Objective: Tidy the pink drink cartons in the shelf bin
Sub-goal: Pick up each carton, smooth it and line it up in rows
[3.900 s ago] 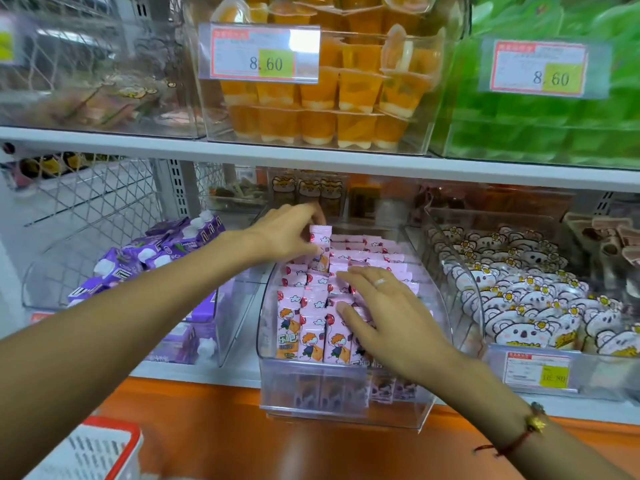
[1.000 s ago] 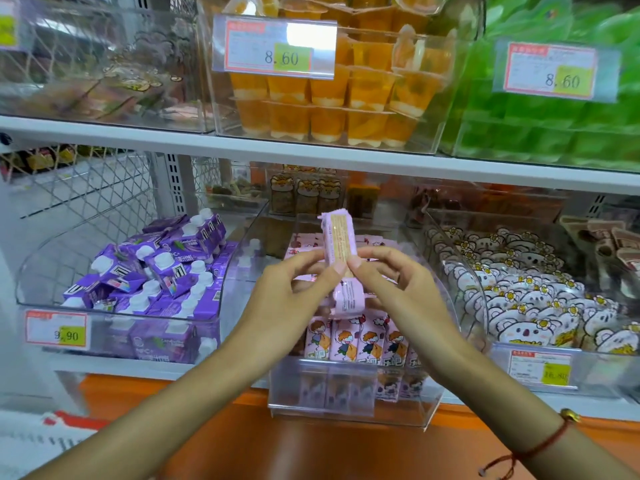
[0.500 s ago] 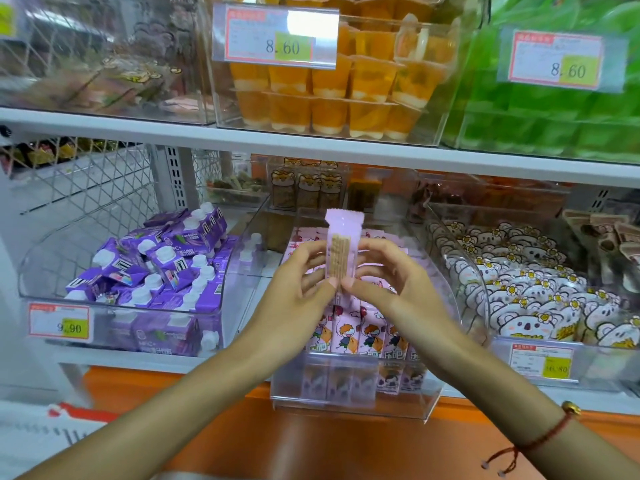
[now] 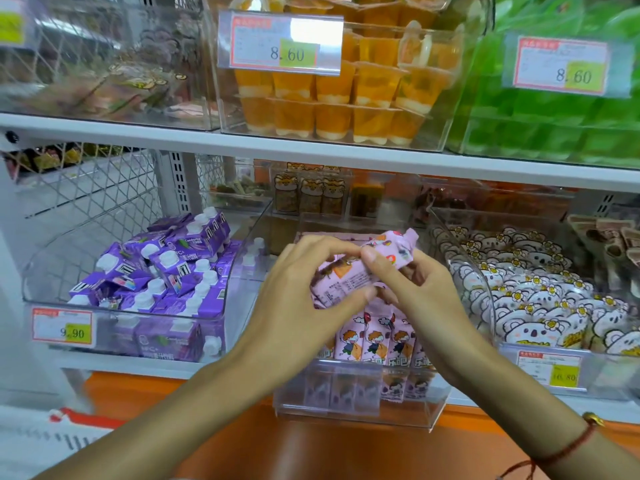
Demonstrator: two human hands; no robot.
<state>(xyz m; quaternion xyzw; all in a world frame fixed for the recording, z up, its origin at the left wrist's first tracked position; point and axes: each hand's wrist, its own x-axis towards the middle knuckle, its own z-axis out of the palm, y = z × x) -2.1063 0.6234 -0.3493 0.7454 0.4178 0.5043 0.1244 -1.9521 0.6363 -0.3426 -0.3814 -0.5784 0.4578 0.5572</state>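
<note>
Prob halfway imo: front row in the bin (image 4: 356, 407) stood neat, but both hands' fingers (image 4: 349, 299) gripped one pink carton (image 4: 360, 271) (tilted, not slotted yet).

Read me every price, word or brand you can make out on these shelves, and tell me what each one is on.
"8.60": price tag on the orange jelly cup bin.
"8.60": price tag on the green bin.
"9.90": price tag on the purple carton bin.
"16.80", blurred: price tag on the koala snack bin.
"NFC+": purple carton.
Small print on the tags and the pink drink cartons: too blurred to read.
</note>
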